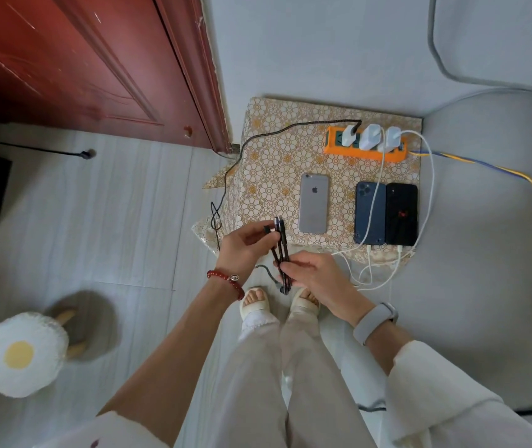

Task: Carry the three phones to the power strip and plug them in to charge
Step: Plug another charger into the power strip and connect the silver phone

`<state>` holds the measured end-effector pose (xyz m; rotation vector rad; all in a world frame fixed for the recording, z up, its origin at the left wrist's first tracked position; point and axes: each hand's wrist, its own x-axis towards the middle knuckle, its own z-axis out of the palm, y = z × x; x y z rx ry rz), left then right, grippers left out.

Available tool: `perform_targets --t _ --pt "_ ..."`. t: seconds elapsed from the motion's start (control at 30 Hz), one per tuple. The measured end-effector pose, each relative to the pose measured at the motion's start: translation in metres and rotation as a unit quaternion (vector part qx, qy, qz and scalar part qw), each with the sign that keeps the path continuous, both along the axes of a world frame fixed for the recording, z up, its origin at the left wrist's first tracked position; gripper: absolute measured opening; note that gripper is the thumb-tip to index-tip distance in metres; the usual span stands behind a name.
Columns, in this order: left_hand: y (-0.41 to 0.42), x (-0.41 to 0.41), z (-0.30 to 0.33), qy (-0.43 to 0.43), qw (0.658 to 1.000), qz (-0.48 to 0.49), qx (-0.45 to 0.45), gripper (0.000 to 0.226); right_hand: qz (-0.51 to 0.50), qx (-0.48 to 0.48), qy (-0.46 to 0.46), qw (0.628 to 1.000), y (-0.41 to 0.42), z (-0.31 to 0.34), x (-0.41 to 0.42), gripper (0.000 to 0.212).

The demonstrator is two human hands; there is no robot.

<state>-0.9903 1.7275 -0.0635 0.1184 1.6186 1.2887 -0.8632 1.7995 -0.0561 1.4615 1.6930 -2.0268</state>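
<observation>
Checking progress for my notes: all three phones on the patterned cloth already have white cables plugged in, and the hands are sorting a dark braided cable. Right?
Not quite. The head view shows only the blue phone and black phone with white cables plugged in; the silver phone has none. Both the left hand and right hand do hold the dark braided cable.

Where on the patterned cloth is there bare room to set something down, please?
Bare patches: the cloth left of the silver phone, crossed only by the black cable at its far left; a strip between silver phone and blue phone. Crowded: around the power strip and the black phone.
</observation>
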Motion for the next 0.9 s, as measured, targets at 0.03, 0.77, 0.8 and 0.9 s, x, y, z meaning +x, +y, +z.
perform_targets --t 0.03,0.77,0.8,0.9 --pt "-0.002 0.0 -0.003 0.0 1.0 0.003 -0.006 0.018 0.001 0.0 -0.004 1.0 0.0 -0.001 0.0 0.016" --pt "-0.01 0.004 -0.015 -0.055 0.995 -0.088 -0.009 0.024 -0.161 0.018 0.023 0.987 0.008 -0.003 -0.005 0.014" --pt "-0.01 0.004 -0.014 -0.056 0.995 -0.087 -0.01 0.024 -0.157 0.025 0.02 0.987 0.008 -0.004 -0.004 0.014" --pt "-0.01 0.007 -0.013 -0.057 0.994 -0.09 -0.012 0.025 -0.132 0.058 0.011 0.989 0.005 -0.005 -0.001 0.013"
